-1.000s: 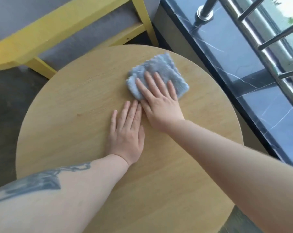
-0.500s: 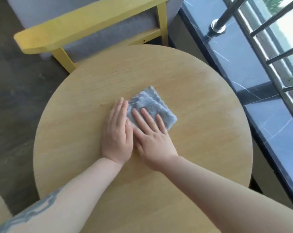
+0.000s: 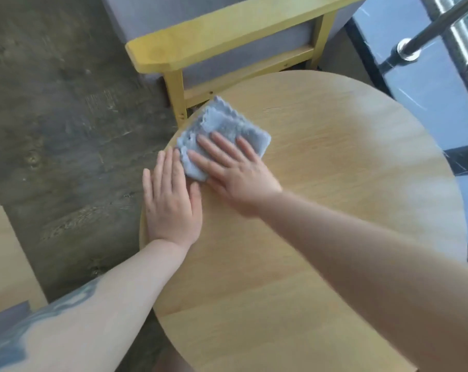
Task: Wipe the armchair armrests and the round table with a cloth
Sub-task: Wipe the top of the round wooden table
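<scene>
A folded grey-blue cloth [image 3: 222, 124] lies flat at the far left edge of the round wooden table [image 3: 334, 167]. My right hand [image 3: 235, 167] presses flat on the cloth, fingers spread, palm on the wood behind it. My left hand [image 3: 171, 200] lies flat on the table's left rim just beside the cloth, its fingertips touching the cloth's edge. Behind the table stands the armchair with a yellow wooden armrest [image 3: 216, 38] and grey upholstery.
Dark wood-look floor [image 3: 53, 116] lies to the left. A dark marble ledge [image 3: 426, 84] with a steel railing [image 3: 426, 36] runs along the right. A pale wooden surface [image 3: 4, 253] shows at the lower left edge.
My right hand has slid the cloth from the table's far middle toward me and then out to its left edge. My left hand moved left along with it, staying flat.
</scene>
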`<state>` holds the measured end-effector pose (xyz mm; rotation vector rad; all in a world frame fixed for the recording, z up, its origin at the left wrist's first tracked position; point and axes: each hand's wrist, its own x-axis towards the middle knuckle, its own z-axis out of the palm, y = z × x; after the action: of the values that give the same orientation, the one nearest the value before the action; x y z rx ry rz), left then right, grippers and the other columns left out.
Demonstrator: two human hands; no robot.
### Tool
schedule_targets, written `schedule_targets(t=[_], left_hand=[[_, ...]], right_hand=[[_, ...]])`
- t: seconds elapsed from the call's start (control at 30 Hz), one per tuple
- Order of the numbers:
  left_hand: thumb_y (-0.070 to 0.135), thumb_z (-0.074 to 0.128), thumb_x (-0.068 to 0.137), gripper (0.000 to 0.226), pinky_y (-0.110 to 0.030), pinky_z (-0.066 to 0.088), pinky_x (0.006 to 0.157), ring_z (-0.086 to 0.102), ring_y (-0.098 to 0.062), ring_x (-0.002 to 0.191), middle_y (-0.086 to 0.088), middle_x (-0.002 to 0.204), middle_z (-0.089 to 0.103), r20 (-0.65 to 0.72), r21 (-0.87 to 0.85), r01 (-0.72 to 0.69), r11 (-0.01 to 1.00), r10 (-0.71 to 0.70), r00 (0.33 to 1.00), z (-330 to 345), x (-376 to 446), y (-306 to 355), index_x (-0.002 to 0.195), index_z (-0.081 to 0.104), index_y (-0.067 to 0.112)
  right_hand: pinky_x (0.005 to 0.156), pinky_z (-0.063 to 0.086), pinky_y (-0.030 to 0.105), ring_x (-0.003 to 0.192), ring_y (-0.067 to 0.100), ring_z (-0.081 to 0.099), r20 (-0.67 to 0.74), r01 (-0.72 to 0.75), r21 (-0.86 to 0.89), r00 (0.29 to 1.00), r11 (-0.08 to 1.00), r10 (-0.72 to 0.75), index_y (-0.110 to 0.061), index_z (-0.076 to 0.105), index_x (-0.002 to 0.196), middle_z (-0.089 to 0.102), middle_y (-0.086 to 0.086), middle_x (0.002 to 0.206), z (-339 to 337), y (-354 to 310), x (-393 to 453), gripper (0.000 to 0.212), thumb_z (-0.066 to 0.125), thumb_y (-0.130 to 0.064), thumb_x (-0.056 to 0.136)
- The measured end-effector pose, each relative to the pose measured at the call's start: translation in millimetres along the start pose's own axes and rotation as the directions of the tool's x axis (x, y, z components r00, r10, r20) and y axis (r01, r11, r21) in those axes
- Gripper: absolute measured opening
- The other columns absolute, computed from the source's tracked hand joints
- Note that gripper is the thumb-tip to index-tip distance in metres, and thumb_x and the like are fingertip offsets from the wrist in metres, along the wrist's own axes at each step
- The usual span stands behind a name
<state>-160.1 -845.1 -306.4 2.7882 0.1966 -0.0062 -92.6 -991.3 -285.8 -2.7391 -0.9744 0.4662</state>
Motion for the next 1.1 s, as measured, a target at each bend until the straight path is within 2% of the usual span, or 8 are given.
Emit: schedule_targets(t=[0.2, 0.43, 0.57, 0.7, 0.87, 0.93, 1.03, 1.1], left_hand=[[0.028, 0.030, 0.099, 0.054, -0.041, 0.009, 0.120, 0.014, -0.020, 0.147, -0.009, 0.157, 0.021, 0.008, -0.030, -0.020, 0.999, 0.020, 1.000, 3, -1, -4, 0.149, 0.027, 0.008], [0.012, 0.029, 0.096, 0.048, -0.040, 0.010, 0.120, 0.023, -0.022, 0.144, -0.011, 0.152, 0.034, -0.072, -0.250, -0.037, 0.968, 0.020, 0.997, 0, 2, -6, 0.143, 0.038, 0.004], [0.023, 0.027, 0.098, 0.050, -0.033, 0.008, 0.120, 0.022, -0.010, 0.143, -0.006, 0.152, 0.034, -0.031, -0.549, 0.042, 0.835, -0.070, 0.997, -10, 3, -7, 0.144, 0.036, 0.007], [0.025, 0.032, 0.098, 0.051, -0.033, 0.004, 0.120, 0.010, -0.006, 0.146, -0.001, 0.158, 0.019, 0.103, -0.534, 0.034, 0.845, 0.026, 0.994, -23, 0, -20, 0.148, 0.030, 0.014], [0.033, 0.028, 0.097, 0.061, -0.040, -0.002, 0.119, -0.005, -0.020, 0.148, -0.004, 0.161, 0.005, 0.280, -0.076, -0.291, 0.954, 0.300, 0.912, -23, -65, -20, 0.153, 0.013, 0.014], [0.035, 0.027, 0.098, 0.060, -0.041, -0.003, 0.119, -0.006, -0.021, 0.148, -0.003, 0.161, 0.004, 0.360, -0.104, -0.432, 0.896, 0.438, 0.823, -18, -97, -8, 0.153, 0.013, 0.017], [0.038, 0.022, 0.098, 0.058, -0.045, 0.003, 0.119, 0.002, -0.023, 0.148, -0.003, 0.160, 0.009, 0.399, -0.019, -0.533, 0.846, 0.495, 0.772, -6, -129, 9, 0.152, 0.017, 0.019], [0.038, 0.022, 0.097, 0.058, -0.047, 0.007, 0.118, 0.007, -0.024, 0.147, -0.004, 0.159, 0.014, 0.395, 0.023, -0.460, 0.888, 0.415, 0.820, -1, -139, 20, 0.152, 0.020, 0.018]], right_hand=[[0.118, -0.010, 0.041, 0.147, 0.013, -0.012, -0.113, -0.725, 0.216, 0.647, 0.654, 0.754, -0.037, 0.000, 0.153, -0.007, -0.008, 0.161, -10, 36, 16, 0.056, 0.022, -0.038, 0.101], [0.119, -0.004, 0.040, 0.148, 0.012, -0.005, -0.024, -0.211, 0.024, 0.977, 0.977, 0.212, -0.040, 0.008, 0.152, 0.002, -0.011, 0.161, 1, 1, -9, 0.054, 0.025, -0.041, 0.101], [0.118, -0.009, 0.042, 0.146, 0.011, -0.014, -0.113, -0.748, 0.279, 0.597, 0.602, 0.794, -0.039, -0.001, 0.152, -0.009, -0.011, 0.161, 25, -46, -20, 0.058, 0.026, -0.039, 0.100], [0.117, -0.010, 0.041, 0.147, 0.013, -0.012, -0.103, -0.398, 0.255, 0.895, 0.881, 0.434, -0.031, 0.007, 0.154, 0.003, -0.009, 0.161, 62, -159, -53, 0.064, 0.038, -0.036, 0.098], [0.115, 0.016, 0.044, 0.148, 0.013, 0.009, -0.076, -0.309, 0.098, 0.945, 0.946, 0.317, -0.034, 0.024, 0.151, 0.016, -0.009, 0.159, 90, -158, -181, 0.059, 0.044, -0.038, 0.095], [0.114, 0.017, 0.047, 0.148, 0.011, 0.004, -0.125, -0.540, 0.105, 0.826, 0.835, 0.549, -0.037, 0.017, 0.152, 0.009, -0.011, 0.159, 93, -128, -220, 0.059, 0.036, -0.040, 0.096], [0.118, -0.003, 0.043, 0.145, 0.007, -0.016, -0.067, -0.907, 0.373, 0.182, 0.194, 0.981, -0.036, 0.002, 0.152, -0.008, -0.012, 0.158, 82, -106, -199, 0.061, 0.021, -0.039, 0.094], [0.118, -0.005, 0.042, 0.147, 0.012, -0.012, -0.075, -0.887, 0.372, 0.264, 0.273, 0.962, -0.033, 0.006, 0.154, -0.003, -0.007, 0.160, 84, -130, -184, 0.063, 0.026, -0.038, 0.094]])
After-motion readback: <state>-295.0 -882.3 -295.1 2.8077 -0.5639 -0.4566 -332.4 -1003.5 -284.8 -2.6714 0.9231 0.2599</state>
